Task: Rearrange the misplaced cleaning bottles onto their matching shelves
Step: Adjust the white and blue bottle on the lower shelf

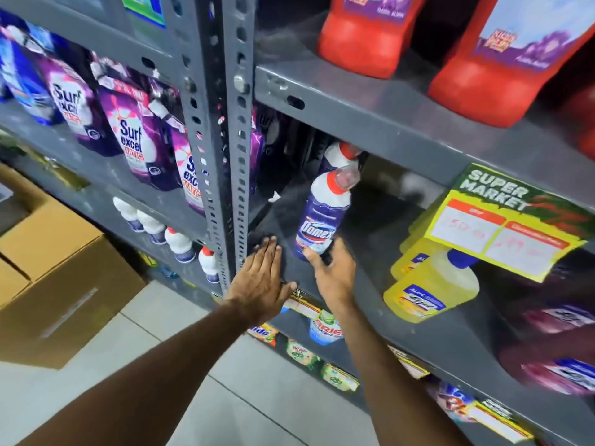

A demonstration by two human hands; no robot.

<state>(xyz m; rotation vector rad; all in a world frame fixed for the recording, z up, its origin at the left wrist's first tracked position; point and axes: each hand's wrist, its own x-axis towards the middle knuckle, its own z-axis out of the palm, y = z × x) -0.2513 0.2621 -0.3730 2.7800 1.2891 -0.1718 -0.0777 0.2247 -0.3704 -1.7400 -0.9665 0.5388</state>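
A blue Domex bottle (322, 214) with a white shoulder and red cap stands slightly tilted on the grey middle shelf (370, 243). My right hand (333, 275) grips its base, thumb on the left side and fingers round the right. A second bottle of the same kind (338, 154) stands right behind it. My left hand (260, 281) lies flat and open on the shelf's front edge, beside the perforated upright (225, 123). Similar white bottles (178, 243) line a lower shelf in the left bay.
Yellow bottles (431, 284) lie to the right on the same shelf, under a hanging price sign (508, 220). Red bottles (363, 37) fill the shelf above. Purple Surf Excel pouches (128, 136) hang in the left bay. Cardboard boxes (58, 278) sit on the floor at left.
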